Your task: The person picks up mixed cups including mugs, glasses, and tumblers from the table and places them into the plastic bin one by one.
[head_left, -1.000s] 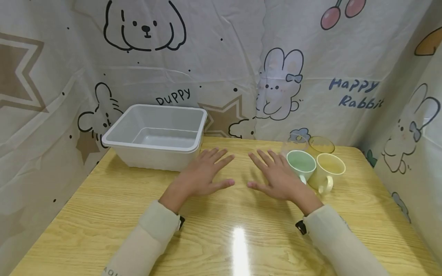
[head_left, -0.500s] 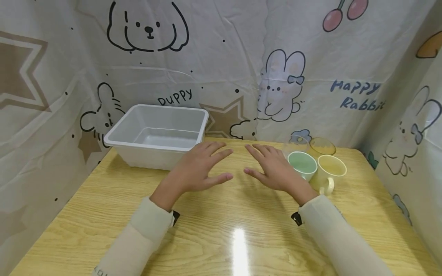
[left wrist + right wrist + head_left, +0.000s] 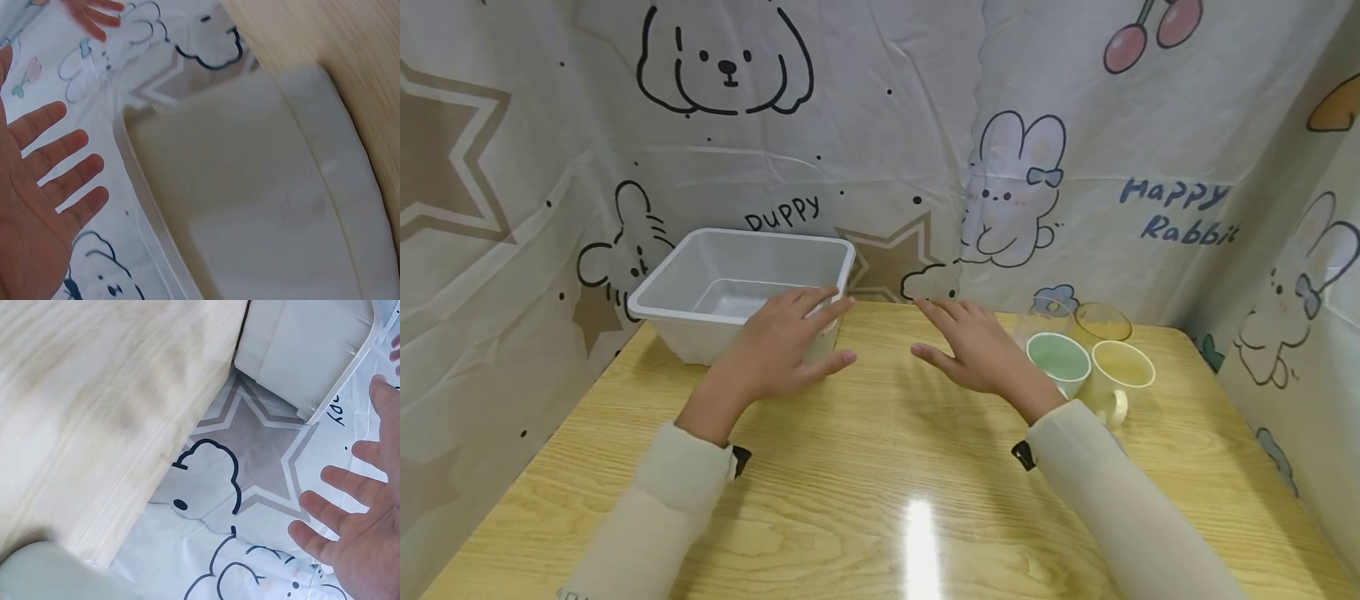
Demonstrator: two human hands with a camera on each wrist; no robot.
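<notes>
Left hand (image 3: 778,343), spread, holds nothing near white bin (image 3: 688,335); right hand (image 3: 977,350), likewise, near upright green mug (image 3: 1058,357) beside yellow mug (image 3: 1122,365).

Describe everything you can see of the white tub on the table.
The white tub is rectangular and deep, looks plastic, and has walls tapering toward the base below a projecting rim. It stands upright at the far left of the wood-grain table, open side up, with no lid on. In the head view, the left hand hides part of its front; the left wrist view shows the fingers apart from it. Whether it touches the cloth behind is unclear.
</notes>
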